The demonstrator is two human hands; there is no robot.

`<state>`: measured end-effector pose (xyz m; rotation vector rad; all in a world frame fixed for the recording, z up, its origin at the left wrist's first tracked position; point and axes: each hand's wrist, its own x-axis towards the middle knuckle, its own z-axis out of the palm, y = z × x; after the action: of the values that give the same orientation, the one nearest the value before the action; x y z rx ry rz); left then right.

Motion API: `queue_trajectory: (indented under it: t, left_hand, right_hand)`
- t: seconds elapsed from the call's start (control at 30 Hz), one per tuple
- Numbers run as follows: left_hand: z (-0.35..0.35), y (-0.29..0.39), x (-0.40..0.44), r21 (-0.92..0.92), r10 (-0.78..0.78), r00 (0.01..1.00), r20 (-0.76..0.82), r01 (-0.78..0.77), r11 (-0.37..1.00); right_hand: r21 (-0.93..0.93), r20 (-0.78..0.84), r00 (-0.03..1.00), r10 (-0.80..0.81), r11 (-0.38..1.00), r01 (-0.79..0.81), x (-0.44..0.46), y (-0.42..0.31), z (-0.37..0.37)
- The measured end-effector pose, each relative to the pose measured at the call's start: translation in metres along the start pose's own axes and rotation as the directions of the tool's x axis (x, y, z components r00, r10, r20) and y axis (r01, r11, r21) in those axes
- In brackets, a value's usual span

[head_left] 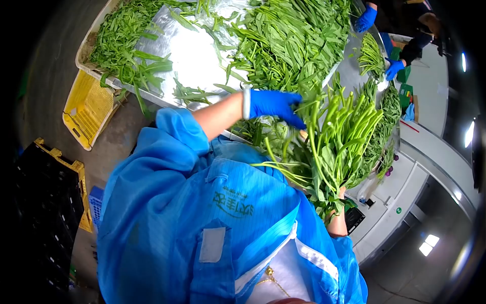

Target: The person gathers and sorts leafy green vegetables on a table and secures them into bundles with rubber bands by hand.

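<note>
My left hand (277, 106), in a blue glove with a white cuff, reaches right beside leafy greens. Its fingers look spread, though their tips are slightly blurred. At my right side, my right hand (340, 210) is closed around a bunch of leafy greens (349, 129), with the pale stems fanning upward and leaves below. The bunch covers most of that hand. Loose stems stick out toward my blue jacket. Beyond my hands, a large heap of greens (288, 40) lies on a shiny metal surface (195, 55).
More greens (119, 40) lie at the tray's left edge. A yellow crate (88, 109) and a blue crate (96, 202) stand at left. Across the surface, another person's blue-gloved hands (365, 20) (393, 68) are near a smaller bunch (371, 55). A white frame runs along the right.
</note>
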<state>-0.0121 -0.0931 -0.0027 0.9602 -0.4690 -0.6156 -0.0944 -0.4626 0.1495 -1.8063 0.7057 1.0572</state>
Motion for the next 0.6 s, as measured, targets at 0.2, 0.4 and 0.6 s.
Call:
queue_trajectory:
  t: [0.2, 0.4, 0.6]
  left_hand:
    - [0.005, 0.057, -0.018, -0.091, -0.119, 0.956, -0.27, 0.098, 0.991]
    - [-0.085, 0.003, -0.042, -0.455, 0.041, 0.801, -0.598, -0.381, 0.804]
    - [-0.036, -0.118, -0.02, -0.845, -0.185, 0.977, -0.104, 0.012, 0.535]
  right_hand:
    - [-0.097, 0.071, 0.995, -0.065, 0.993, 0.072, -0.006, -0.03, -0.005]
    - [-0.345, 0.283, 0.903, -0.322, 0.845, 0.409, -0.025, -0.099, 0.033]
    - [-0.81, 0.461, 0.726, -0.51, 0.093, 0.58, -0.05, -0.165, 0.097]
